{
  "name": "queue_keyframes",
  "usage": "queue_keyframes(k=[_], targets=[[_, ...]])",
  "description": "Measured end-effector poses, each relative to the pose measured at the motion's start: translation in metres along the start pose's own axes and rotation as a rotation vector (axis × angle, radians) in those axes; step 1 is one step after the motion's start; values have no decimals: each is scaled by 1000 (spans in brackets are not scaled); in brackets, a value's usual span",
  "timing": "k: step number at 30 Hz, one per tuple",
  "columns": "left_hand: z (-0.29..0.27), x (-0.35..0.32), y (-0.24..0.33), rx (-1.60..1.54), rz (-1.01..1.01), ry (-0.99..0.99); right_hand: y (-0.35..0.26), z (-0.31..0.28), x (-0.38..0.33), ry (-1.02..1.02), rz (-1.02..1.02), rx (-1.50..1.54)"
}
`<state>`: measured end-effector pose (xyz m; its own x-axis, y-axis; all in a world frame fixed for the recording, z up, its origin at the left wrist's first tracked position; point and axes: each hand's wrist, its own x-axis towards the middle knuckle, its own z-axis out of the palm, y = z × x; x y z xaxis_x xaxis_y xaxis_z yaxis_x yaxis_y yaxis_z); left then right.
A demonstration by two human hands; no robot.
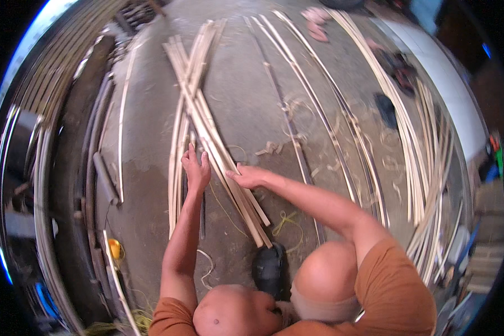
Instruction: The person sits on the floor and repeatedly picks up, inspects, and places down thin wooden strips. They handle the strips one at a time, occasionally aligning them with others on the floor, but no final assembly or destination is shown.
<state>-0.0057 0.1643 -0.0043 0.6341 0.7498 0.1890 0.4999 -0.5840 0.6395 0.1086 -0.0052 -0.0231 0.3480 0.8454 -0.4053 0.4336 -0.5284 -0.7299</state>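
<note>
A bundle of long pale split bamboo strips (211,140) slants from the far left down toward my feet, crossing over a second bundle of bamboo strips (175,168) on the floor. My right hand (247,176) reaches in from the right, its fingers closed around the edge of the slanting bundle. Beside the same bundle, on its left, my left hand (196,171) is raised with thumb and fingers apart and nothing visible in it. The near end of the slanting bundle lies by a black shoe (267,269).
Separate bamboo lengths (308,106) lie right of the bundles among curled shavings (302,109). More strips (397,95) run along the far right. Dark poles (89,162) lie at the left. A yellow tie (285,223) rests near my knees, and pink sandals (316,25) sit far off.
</note>
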Motion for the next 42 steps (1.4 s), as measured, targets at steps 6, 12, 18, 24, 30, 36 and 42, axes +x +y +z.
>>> queue_keyframes(k=[6,12,18,24,30,36,42], targets=[[15,-62,23,-111,80,-166,69,-50,-111,-214,69,316],[56,-105,54,-328,-27,-359,206,-131,-242,209,199,51],[86,-136,62,-287,84,-505,278,-146,-343,500,474,96],[124,-124,100,-160,194,-531,289,-100,-376,530,482,-41],[180,-46,120,87,367,-317,269,-83,-336,500,242,-237],[223,-27,154,170,368,-441,294,-54,-360,426,170,-103],[245,-26,146,186,205,-588,291,-87,-451,-203,462,244]])
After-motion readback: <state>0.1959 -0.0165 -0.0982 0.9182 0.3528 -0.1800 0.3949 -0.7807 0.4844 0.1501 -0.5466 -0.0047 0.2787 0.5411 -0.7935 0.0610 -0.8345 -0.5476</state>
